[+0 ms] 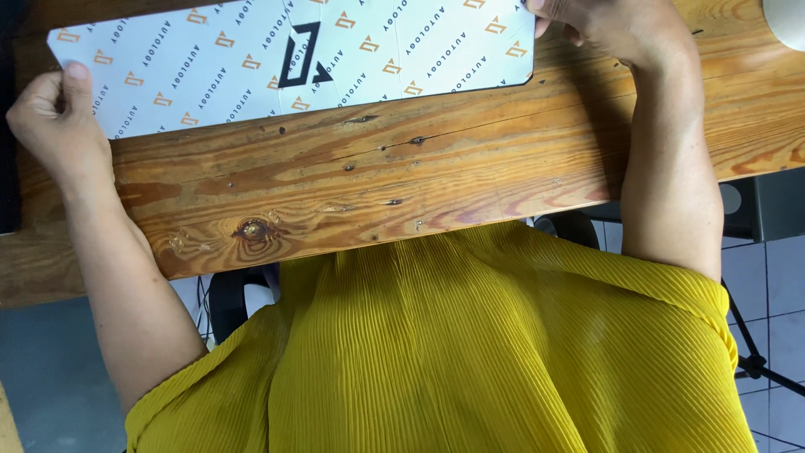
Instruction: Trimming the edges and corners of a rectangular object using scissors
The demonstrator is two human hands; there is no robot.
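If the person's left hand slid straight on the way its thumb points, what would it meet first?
The left hand already grips the end of the white patterned board, thumb on top. Going on, it would likely just ride along that board; nothing else shows on it before the right hand.

A white flat panel (251, 67) is seen along the far edge of the table (436, 184), printed with a repeating pattern of small orange marks and grey lettering, with one large black angular emblem near its middle. The table is shown in warm orange-brown wood, streaked with darker grain and dotted with dark knots. A mustard-yellow, finely pleated garment (453, 352) is worn.
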